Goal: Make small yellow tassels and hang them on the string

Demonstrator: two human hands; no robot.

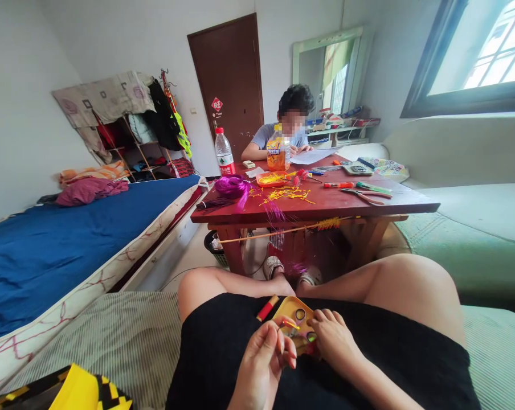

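Note:
My left hand (268, 348) is closed in a pinch on a thin yellow piece with a reddish end (290, 324), held above my lap. Just beneath it, a small yellow tray (286, 306) lies on my black-clad lap. Inside the tray are a dark-rimmed ring (300, 314) and a greenish round piece (311, 336). My right hand (335, 337) bends its fingers over the tray's right side; its fingertips are partly hidden, so what they hold cannot be made out. Against the tray's left edge rests a red and tan cylinder (268, 308).
Ahead, a red table (249, 206) carries purple strands (232, 188), yellow pieces (289, 195), pliers (364, 196) and bottles (224, 152). A stick with yellow pieces (278, 232) crosses its front. Another person (261, 142) sits behind it with paper. A blue bed (90, 228) is at left.

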